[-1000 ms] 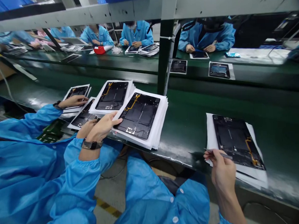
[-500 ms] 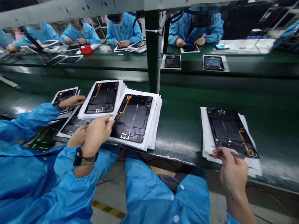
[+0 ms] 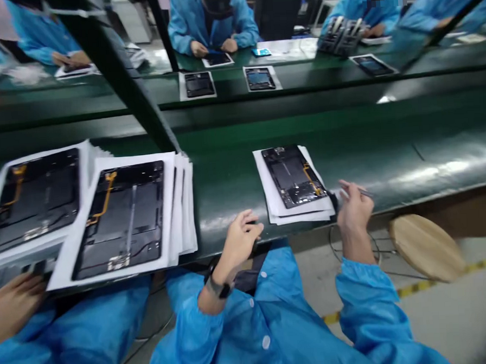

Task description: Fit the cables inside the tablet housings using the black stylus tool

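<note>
My left hand, with a watch on its wrist, hovers at the table's front edge. Its fingers are loosely bent, thumb apart; a dark spot between them is unclear. Slim dark tweezers are pinched in my right hand, just right of a tablet. That opened black tablet, with an orange flex cable, lies on white sheets between and beyond my hands. To my left another opened tablet rests on a thick stack of white sheets. A similar tablet lies beside it.
A green table runs across, with a slanting dark post at its far side. A co-worker's hand is at the left edge. Across sit people in blue, with more tablets. A round wooden stool stands at right.
The view has swung right. My left hand has left the edge of the left tablet stack and come rightward. My right hand, still with the tweezers, has moved off the tablet to its right side.
</note>
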A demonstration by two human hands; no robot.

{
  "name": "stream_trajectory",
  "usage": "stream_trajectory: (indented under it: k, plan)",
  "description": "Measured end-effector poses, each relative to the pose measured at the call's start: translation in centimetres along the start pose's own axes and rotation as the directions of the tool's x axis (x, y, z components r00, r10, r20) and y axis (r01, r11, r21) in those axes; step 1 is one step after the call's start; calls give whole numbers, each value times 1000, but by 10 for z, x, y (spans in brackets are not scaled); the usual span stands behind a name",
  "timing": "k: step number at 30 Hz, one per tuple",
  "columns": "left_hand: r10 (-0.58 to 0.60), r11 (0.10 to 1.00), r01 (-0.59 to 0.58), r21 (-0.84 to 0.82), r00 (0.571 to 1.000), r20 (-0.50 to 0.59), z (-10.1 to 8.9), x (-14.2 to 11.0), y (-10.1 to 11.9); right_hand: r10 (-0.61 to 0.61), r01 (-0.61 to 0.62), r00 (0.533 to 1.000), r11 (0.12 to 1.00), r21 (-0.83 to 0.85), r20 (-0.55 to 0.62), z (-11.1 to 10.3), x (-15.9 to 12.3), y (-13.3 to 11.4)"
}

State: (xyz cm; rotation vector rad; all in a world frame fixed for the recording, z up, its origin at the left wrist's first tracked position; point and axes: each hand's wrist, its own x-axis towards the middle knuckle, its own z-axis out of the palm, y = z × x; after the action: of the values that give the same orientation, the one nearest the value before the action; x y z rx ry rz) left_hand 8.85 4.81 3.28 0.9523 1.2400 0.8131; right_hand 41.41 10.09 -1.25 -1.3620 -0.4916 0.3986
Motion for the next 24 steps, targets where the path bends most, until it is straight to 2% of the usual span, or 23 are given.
stream_trajectory:
  k: [2,4,8,13,18,22,24]
  plan:
    - [-74,994,72,86,997,21,26,42,-2,89,-92,992,995,29,86,-1,-2,5]
    - [-98,982,91,167,995,34,42,73,1,158,-166,971,986,28,177,0,-7,8]
    - [-64,927,58,370,998,3,53,104,9,209,-220,946,975,20,249,0,-15,7]
    - [79,807,-22,590,994,-71,59,112,14,163,-153,935,987,-56,314,-6,-20,-1]
    - [118,734,-2,679,985,-125,65,102,23,172,-112,923,976,-188,345,-13,-25,-9]
    - [105,708,52,704,979,-177,68,89,34,126,-86,960,982,-166,250,-14,-25,-9]
    - [66,709,78,701,982,-176,67,92,39,73,-64,990,995,-81,123,-9,-20,-5]
